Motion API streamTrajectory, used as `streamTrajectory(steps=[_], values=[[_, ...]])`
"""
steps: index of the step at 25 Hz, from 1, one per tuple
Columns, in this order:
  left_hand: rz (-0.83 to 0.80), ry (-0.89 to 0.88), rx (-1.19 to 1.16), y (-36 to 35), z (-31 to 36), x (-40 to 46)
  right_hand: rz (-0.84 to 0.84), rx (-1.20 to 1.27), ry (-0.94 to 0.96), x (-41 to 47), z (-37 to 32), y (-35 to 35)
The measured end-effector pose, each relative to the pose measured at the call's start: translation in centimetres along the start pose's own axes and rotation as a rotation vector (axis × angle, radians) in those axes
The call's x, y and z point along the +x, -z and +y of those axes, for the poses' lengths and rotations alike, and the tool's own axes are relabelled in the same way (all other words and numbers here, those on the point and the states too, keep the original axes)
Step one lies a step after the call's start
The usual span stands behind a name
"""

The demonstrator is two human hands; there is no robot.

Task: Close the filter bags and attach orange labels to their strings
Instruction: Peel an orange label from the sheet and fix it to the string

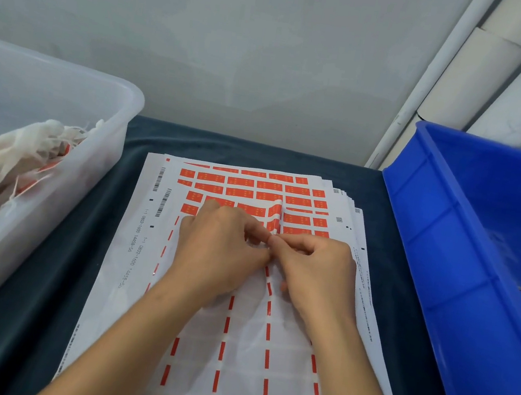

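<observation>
Grey wall behind, dark blue cloth (pixel 49 285) over the table. Stack of label sheets (pixel 241 345) lies centre, orange labels (pixel 241 183) left only in the far rows, near rows peeled bare. My left hand (pixel 218 251) and right hand (pixel 315 272) sit on the top sheet, fingertips meeting at the near edge of the orange rows. Both hands have fingers curled, pinching a small bit I can't make out; sheet buckles up just beyond them. Filter bags (pixel 14 156) with strings and orange tags are piled in the clear bin (pixel 62 189), well left of my hands. Blue crate (pixel 464 259) stands right.
</observation>
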State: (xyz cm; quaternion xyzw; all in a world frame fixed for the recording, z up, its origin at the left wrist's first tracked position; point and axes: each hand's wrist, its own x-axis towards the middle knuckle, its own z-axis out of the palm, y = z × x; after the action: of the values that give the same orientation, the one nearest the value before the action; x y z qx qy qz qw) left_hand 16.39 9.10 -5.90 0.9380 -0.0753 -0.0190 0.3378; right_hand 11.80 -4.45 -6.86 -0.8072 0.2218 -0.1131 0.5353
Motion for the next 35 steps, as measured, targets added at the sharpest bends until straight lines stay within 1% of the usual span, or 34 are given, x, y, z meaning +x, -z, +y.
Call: streamTrajectory(steps=[3, 10, 14, 24, 35], values=[[0.011, -0.027, 0.076, -0.04, 0.11, -0.01, -0.002, 0.02, -0.048, 0.16, 0.09, 0.12], [0.049, -0.122, 0.177, 0.27, 0.03, -0.36, 0.015, 0.027, -0.063, 0.2, 0.28, 0.0], [0.049, -0.137, 0.227, 0.24, 0.3, -0.35, 0.016, 0.031, -0.077, 0.27, 0.31, 0.04], [0.05, -0.14, 0.256, 0.51, 0.29, -0.43, 0.027, 0.02, -0.089, 0.26, 0.34, -0.03], [0.042, -0.147, 0.254, 0.59, 0.26, -0.35, -0.003, -0.051, -0.008, -0.28, -0.36, 0.15]])
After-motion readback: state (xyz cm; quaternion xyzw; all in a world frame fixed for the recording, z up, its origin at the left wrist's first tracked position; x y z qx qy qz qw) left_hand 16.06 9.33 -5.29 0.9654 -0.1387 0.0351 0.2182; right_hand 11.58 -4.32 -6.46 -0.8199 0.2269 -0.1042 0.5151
